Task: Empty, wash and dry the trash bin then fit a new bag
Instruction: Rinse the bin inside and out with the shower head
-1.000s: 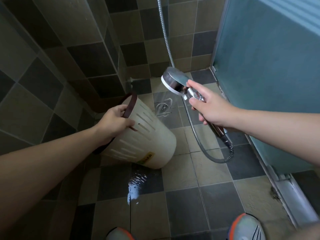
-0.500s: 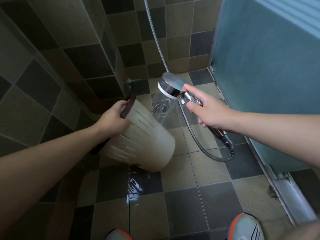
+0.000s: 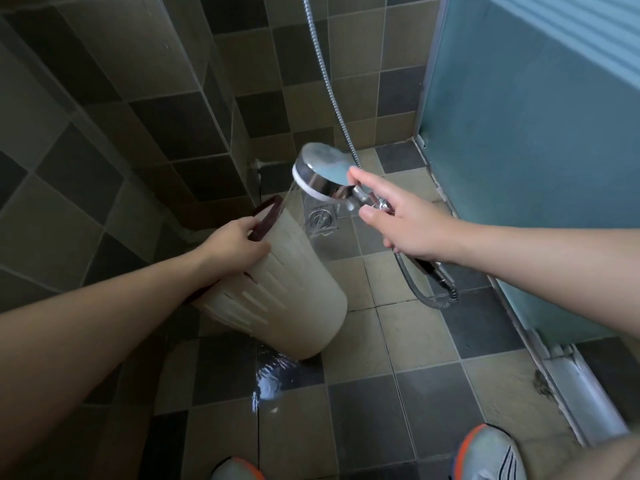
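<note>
Trash bin (image 3: 277,296) tilted, left hand (image 3: 235,245) gripping its rim; right hand (image 3: 412,226) holding shower head (image 3: 320,173)

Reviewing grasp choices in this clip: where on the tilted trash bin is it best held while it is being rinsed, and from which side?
Best held at the dark rim, from the bin's upper left side, as the left hand grips it now. The trash bin is tilted with its mouth away from the camera; the rim gives fingers an edge, and that side stays clear of the shower head in the right hand.
</note>
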